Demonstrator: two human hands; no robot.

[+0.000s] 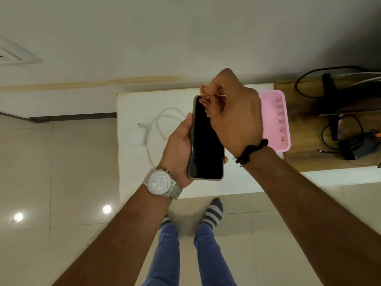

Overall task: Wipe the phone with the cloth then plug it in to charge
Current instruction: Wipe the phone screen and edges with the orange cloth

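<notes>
Left hand (180,147) cradles phone (208,141) above table (134,176).

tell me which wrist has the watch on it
The left wrist: a silver watch with a white dial sits just below the left hand, which holds the phone. The right hand's wrist has only a black braided band.

Cloth (203,92): mostly hidden inside the right hand (233,112); only a pale fold shows at the phone's (207,139) far end. Phone's right edge: covered by that hand. Dark cables (329,129), far right: cut by the frame edge. Watch (158,181) dial: too small to read.
</notes>
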